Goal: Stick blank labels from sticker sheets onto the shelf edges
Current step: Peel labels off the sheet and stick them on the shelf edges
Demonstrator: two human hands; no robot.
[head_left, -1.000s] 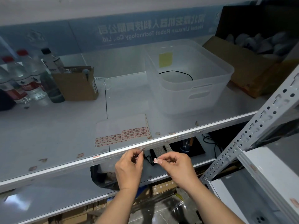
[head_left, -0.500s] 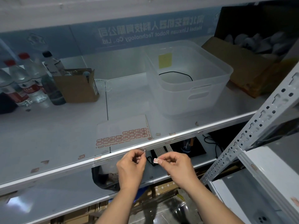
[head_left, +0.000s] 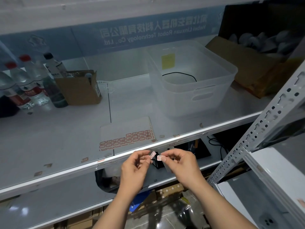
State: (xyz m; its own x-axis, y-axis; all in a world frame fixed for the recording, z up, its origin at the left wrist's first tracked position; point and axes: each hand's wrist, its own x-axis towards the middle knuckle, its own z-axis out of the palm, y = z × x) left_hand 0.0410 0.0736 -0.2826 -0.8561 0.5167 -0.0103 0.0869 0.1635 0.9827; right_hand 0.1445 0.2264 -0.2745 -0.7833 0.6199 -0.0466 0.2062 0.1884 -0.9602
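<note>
A sticker sheet [head_left: 127,134] with rows of red-bordered blank labels lies on the grey shelf, near its front. Just below the shelf edge [head_left: 66,171], my left hand [head_left: 135,167] pinches one small red-bordered label [head_left: 152,154] at its fingertips. My right hand [head_left: 181,164] pinches a second label [head_left: 159,158] close beside it. The two labels almost touch. One stuck label [head_left: 101,160] sits on the shelf edge to the left of my hands, and another [head_left: 176,136] lies at the rim to the right.
A translucent bin [head_left: 191,80] with a black cable stands behind the sheet. Water bottles [head_left: 24,83] and a small cardboard box [head_left: 79,88] are at the left, a larger carton [head_left: 257,63] at the right. A perforated upright [head_left: 257,128] slants down the right side.
Both hands have dropped slightly below the shelf edge. The label in my left hand has turned to face the camera and come closer to the label in my right hand.
</note>
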